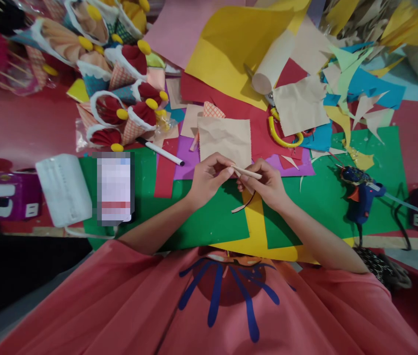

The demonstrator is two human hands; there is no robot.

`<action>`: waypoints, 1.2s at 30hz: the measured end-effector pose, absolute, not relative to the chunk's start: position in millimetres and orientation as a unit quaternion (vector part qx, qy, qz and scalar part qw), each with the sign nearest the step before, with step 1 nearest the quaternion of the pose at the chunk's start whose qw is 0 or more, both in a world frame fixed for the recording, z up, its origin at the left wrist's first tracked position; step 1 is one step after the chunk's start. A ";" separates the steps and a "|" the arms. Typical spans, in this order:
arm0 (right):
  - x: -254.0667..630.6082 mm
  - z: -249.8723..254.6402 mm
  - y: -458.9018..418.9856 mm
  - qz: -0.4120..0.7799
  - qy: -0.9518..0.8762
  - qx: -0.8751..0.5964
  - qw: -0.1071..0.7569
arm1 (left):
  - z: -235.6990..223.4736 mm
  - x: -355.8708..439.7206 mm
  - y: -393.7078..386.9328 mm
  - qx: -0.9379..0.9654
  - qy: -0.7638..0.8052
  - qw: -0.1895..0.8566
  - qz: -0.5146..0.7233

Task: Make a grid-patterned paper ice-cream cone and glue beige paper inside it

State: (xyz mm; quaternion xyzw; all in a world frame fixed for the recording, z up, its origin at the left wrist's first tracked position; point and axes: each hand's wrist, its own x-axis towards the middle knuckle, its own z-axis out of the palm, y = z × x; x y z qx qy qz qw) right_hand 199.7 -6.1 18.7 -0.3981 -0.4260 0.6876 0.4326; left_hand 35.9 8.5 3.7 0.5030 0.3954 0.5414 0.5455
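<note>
Between both hands, over green paper [216, 222], is a narrow folded piece of beige paper [248, 172]. My left hand [212, 177] pinches its left end between thumb and fingers. At the right, my right hand [266, 182] grips the same piece, its fingers closed around the lower part. A thin curling strip [244, 204] hangs below the right fingers; I cannot tell whether it is joined to the piece. Just beyond the hands lies a creased beige paper square [224, 140] with zigzag edges.
Paper cones with white trim [135, 123] crowd the back left. A phone [115, 187], a white power bank [64, 190] and a marker [162, 152] lie left. Yellow-handled scissors [283, 135] sit partly under paper. A blue glue gun [362, 197] is at right, with paper scraps [360, 93] behind.
</note>
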 end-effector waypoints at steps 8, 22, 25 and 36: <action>201.0 17.9 -3.8 0.715 -0.399 -0.393 0.418 | 7.8 36.2 8.8 0.495 0.414 0.563 0.517; 202.9 15.7 -4.9 0.623 -0.487 -0.422 0.443 | 2.3 36.5 10.2 0.435 0.377 0.644 0.504; 204.8 12.7 -4.4 0.632 -0.478 -0.399 0.462 | 1.6 37.2 10.0 0.411 0.380 0.658 0.504; 208.5 13.1 -3.0 0.666 -0.462 -0.348 0.471 | 5.9 39.4 11.0 0.368 0.367 0.682 0.514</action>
